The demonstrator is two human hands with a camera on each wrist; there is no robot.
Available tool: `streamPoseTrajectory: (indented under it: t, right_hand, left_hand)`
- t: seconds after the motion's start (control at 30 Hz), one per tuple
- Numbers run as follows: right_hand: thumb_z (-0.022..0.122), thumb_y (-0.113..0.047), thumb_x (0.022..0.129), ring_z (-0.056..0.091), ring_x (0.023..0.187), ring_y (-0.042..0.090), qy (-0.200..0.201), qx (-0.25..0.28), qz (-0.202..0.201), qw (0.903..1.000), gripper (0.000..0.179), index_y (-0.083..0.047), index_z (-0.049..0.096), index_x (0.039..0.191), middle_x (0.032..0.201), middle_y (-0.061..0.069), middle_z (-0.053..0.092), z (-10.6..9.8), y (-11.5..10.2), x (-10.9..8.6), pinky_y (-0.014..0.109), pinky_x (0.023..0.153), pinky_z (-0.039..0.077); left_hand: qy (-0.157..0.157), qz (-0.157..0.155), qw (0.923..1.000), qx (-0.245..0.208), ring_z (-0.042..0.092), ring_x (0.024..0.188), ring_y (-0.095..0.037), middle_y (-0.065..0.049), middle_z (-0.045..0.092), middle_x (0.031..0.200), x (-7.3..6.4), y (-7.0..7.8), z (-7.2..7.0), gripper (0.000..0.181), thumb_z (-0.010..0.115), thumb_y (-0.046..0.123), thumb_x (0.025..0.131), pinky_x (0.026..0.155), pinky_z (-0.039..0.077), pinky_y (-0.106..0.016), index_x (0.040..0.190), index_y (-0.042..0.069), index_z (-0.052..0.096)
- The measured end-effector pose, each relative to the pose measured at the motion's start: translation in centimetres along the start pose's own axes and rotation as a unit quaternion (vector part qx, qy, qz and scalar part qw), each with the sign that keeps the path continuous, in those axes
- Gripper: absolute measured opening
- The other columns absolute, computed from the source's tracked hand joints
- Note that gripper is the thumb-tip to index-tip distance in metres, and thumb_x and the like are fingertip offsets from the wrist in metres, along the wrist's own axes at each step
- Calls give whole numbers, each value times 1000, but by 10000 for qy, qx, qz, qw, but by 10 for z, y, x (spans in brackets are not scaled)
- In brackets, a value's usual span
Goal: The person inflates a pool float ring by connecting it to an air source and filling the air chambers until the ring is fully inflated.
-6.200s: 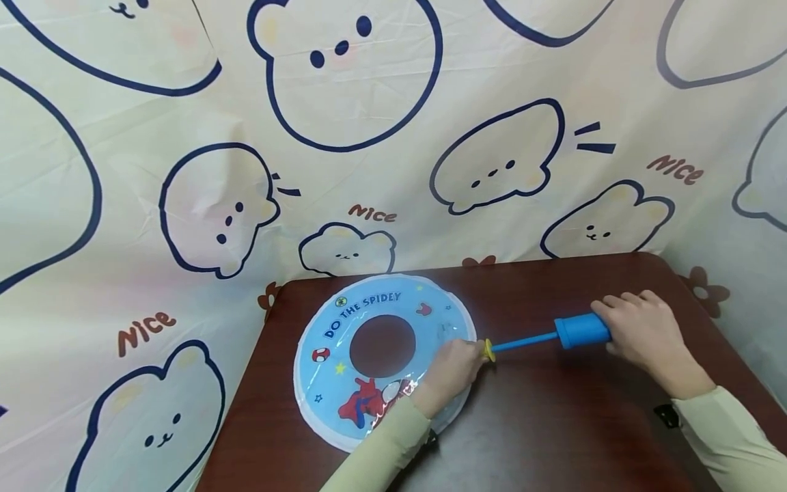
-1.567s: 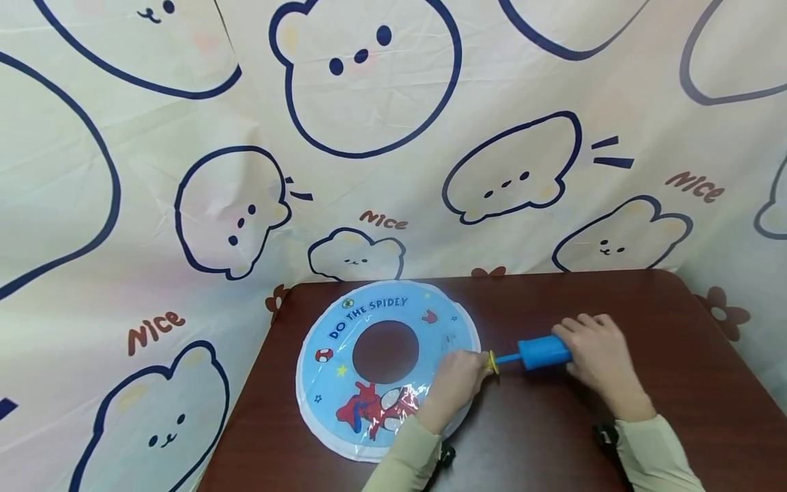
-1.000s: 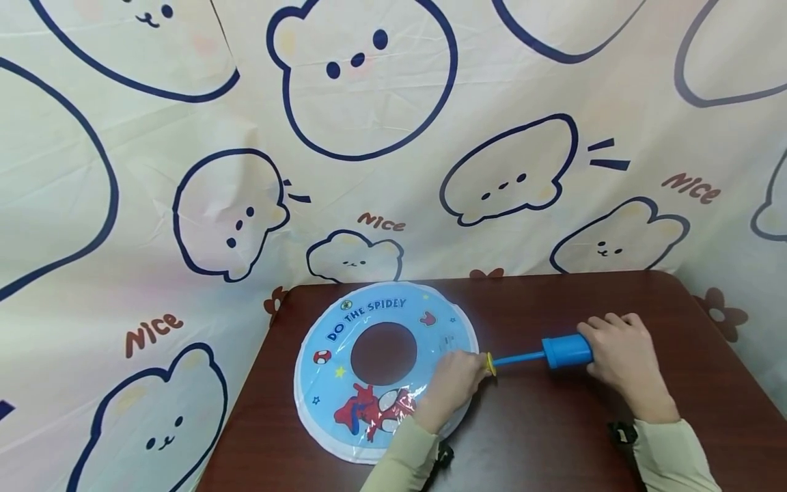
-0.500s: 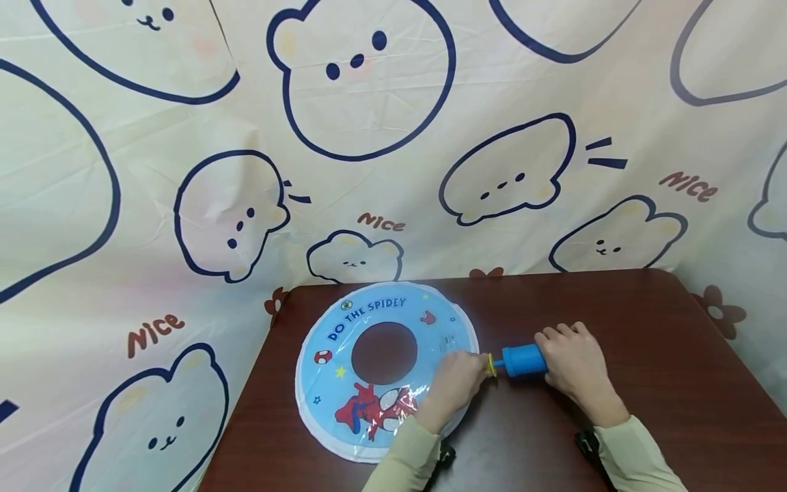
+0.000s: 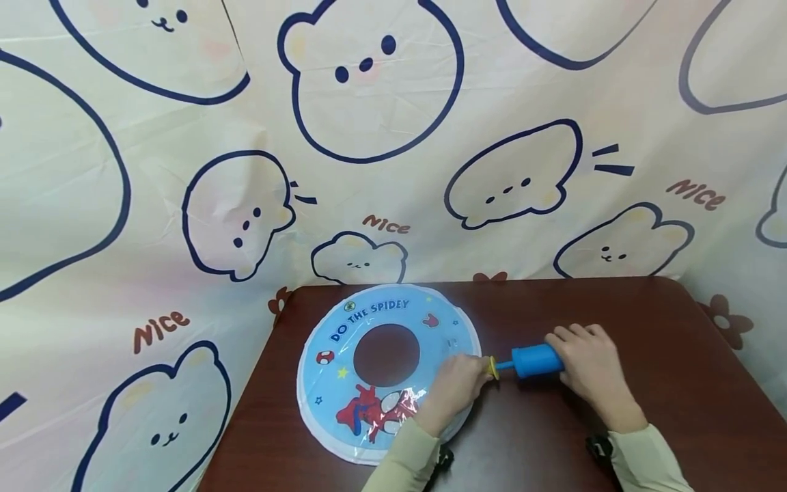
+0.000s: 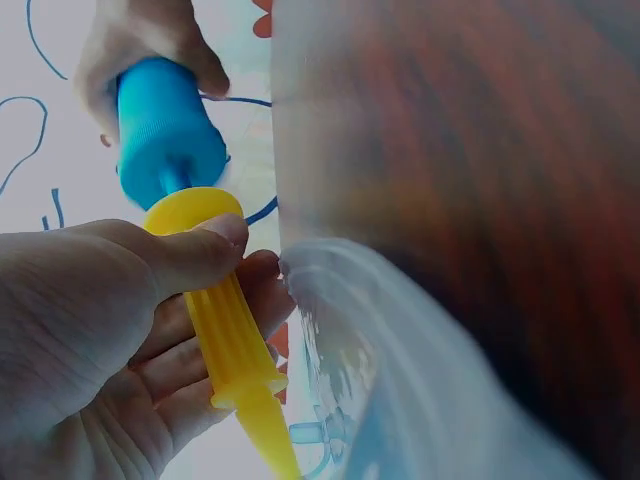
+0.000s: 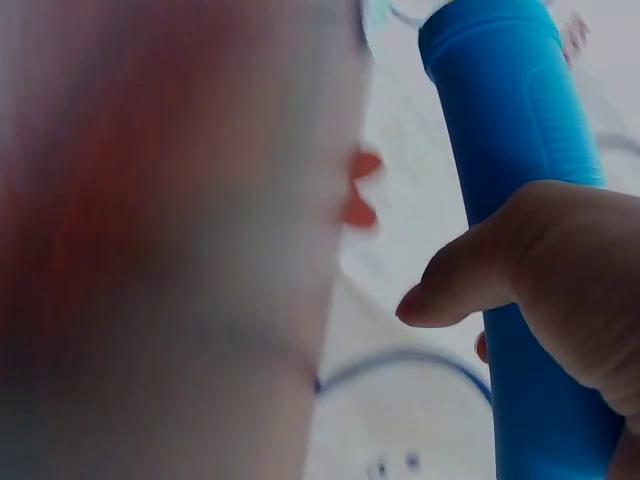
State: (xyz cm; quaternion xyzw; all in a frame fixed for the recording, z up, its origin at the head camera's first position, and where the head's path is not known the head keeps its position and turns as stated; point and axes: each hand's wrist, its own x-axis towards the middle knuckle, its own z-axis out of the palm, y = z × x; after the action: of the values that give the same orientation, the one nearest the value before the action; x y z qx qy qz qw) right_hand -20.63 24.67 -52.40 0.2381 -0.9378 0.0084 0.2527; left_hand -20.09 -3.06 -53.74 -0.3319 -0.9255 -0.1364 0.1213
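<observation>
Pumping, it seems, is the step in hand, with air being fed to the ring [image 5: 328,383], which is laid flat, printed face up, on the left part of the table [image 5: 553,444]. The yellow nozzle [image 6: 225,320] is pinched by the left hand [image 5: 458,386], the thumb laid across it just beneath its wide disc, right by the ring's edge. Opposite, the blue barrel [image 5: 536,360] is grasped by the right hand [image 5: 593,369], so neither hand is free! Between nozzle and barrel only a short length of rod [image 5: 505,365] is exposed, so the stroke is judged to be near its inner end. A clear tab [image 6: 308,432] is seen beside the nozzle's narrow end; whether the tip is seated in the ring cannot be told, as it is cut off at the bottom of the left wrist view. Nor can the ring's firmness be read, though creases are visible in its clear edge there. For the next move, if more air is wanted, the nozzle should be held steady while the barrel is drawn out along the rod's line and then pushed in again; by a sideways tug, the tip could be worked loose.
</observation>
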Motion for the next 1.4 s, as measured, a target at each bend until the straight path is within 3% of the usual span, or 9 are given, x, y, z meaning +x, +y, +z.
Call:
streamPoseTrajectory:
  t: [0.13,0.27,0.43,0.53,0.77,1.0,1.2,1.4]
  right_hand:
    - [100,-8,50,66,92,36,289,69,183,9994,57,-9,75,102,100,13,77,-14,21,-6,57,87,50]
    - [103,-10,48,66,93,39,301,49,293,9991,61,-9,76,102,100,16,77,-27,35,-8,60,88,50]
    - [105,-12,44,65,97,43,73,-19,636,9979,69,-7,76,105,104,20,76,-38,47,-11,64,91,49]
    - [105,-12,43,64,98,43,70,-44,624,9980,69,-7,76,105,104,20,76,-39,47,-9,64,92,48]
    - [104,-10,47,65,92,38,260,-54,219,9994,61,-8,75,101,99,15,75,-29,34,-3,60,87,49]
    - [103,-10,52,66,94,36,22,-46,80,10000,58,-8,76,104,101,13,76,-19,13,1,58,88,50]
    - [101,-11,58,66,92,35,-55,-151,-1,9999,53,-9,76,105,101,12,76,-3,-14,7,55,85,52]
    - [95,-4,60,66,88,33,226,-154,-173,9995,45,-9,76,100,97,11,76,9,-30,9,53,80,53]
  left_hand:
    - [-227,-220,9994,-102,62,70,-5,6,73,82,-3,2,-1,11,74,23,102,64,49,-15,93,17,73]
    - [-479,-466,9972,-332,62,74,-5,4,74,89,-2,5,-1,8,70,23,106,70,52,-14,102,16,72]
    - [-593,-408,9969,-327,62,76,-6,2,71,90,2,6,-2,9,67,22,107,70,52,-13,104,13,68]
    - [-660,-423,9965,-283,64,78,-8,1,71,91,4,6,-3,7,68,19,107,72,54,-14,105,12,67]
    - [-996,-559,9931,-275,64,86,-10,0,67,96,7,11,0,6,63,16,108,78,56,-18,112,13,63]
    - [-1357,-571,9891,37,60,88,-13,-1,62,98,7,15,7,17,66,11,104,82,55,-25,120,10,58]
    - [-1496,-677,9864,-2,59,94,-14,-2,63,104,7,17,7,22,65,13,104,91,54,-28,124,10,57]
    - [-1379,-681,9881,22,59,95,-16,-4,65,105,6,19,6,25,67,12,101,87,50,-29,124,9,56]
